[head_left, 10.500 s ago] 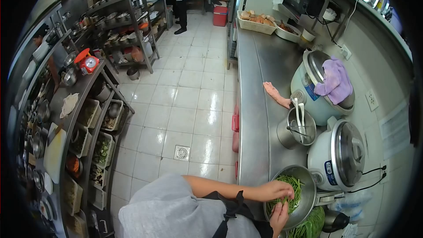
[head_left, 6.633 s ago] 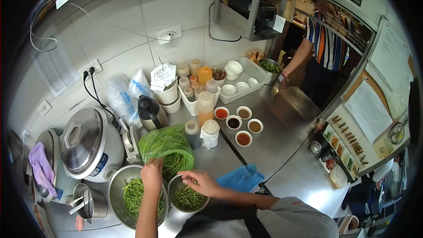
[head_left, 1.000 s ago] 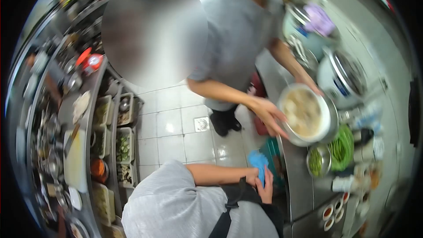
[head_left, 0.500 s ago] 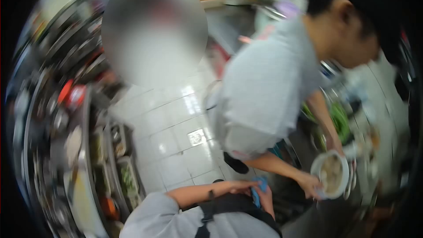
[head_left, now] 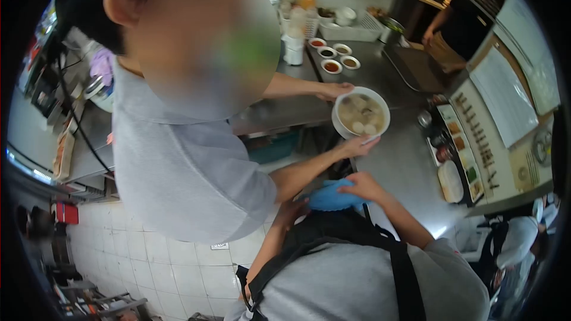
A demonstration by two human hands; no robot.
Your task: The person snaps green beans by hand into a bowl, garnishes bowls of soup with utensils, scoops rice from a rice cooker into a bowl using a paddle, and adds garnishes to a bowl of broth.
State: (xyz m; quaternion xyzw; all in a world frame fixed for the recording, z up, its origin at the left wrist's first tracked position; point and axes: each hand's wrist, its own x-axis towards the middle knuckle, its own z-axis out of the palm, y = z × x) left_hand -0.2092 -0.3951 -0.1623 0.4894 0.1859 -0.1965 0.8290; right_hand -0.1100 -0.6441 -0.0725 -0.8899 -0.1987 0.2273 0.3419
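On the pale sheet of paper (head_left: 496, 101) pinned up to your right, any lettering is too small to read; the dark jars (head_left: 440, 137) below it have no wording you could make out either.

Your blue cloth (head_left: 332, 197) is bright, plain and thin-looking, bunched into soft folds with a smooth upper face. You have it between your two hands, in front of your black apron (head_left: 342, 230) and just beside the near edge of the steel counter (head_left: 404, 163); whether it touches that edge, you cannot tell. Your right hand (head_left: 364, 186) has its fingers closed on the cloth's upper right edge. Your left hand (head_left: 290, 214) is at the cloth's left end, in shade and partly hidden, so you cannot tell how its fingers are set.

Just ahead, a co-worker (head_left: 184, 166) holds a white bowl (head_left: 340, 126) of broth with pale round pieces, both hands at its sides. A round blur hides much of that person's upper part. Beyond the brown tray (head_left: 416, 65), another person (head_left: 464, 32) is cut off above the torso.
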